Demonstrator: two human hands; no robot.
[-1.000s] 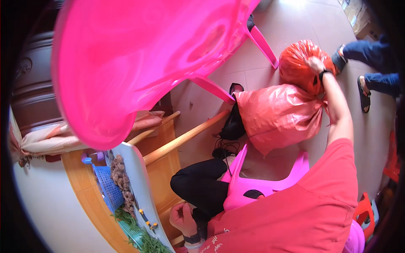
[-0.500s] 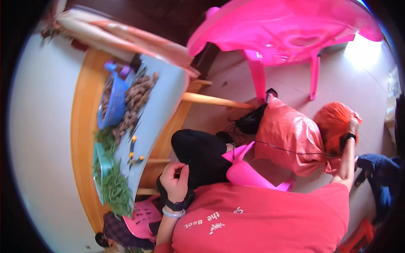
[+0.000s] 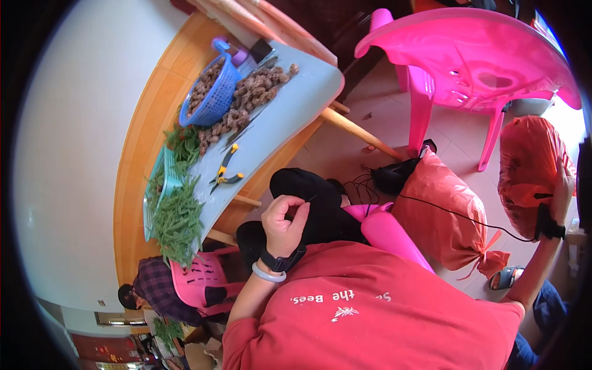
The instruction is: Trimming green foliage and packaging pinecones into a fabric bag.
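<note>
My right hand (image 3: 562, 188), at the far right, grips the side of a full orange-red plastic bag (image 3: 530, 166). A thin black cord runs from that wrist across a second, tied orange-red bag (image 3: 439, 209), which rests on the floor. Over my dark-trousered knees, my left hand (image 3: 285, 223) is closed in a pinch. A thin dark sliver shows at its fingertips, too small to name. On the pale blue table to the left lie yellow-and-black pliers (image 3: 226, 169).
The table (image 3: 280, 111) also bears a blue basket (image 3: 216, 95) of brown cone-like pieces, more loose pieces (image 3: 259, 89) and green sprigs (image 3: 179, 216). A pink plastic chair (image 3: 468, 55) stands ahead. Another person (image 3: 163, 283) sits at lower left, beside a pink chair back (image 3: 200, 280).
My view has turned. My right hand has moved the bag away from the tied one, leaving a gap between them. My left hand keeps its pinch.
</note>
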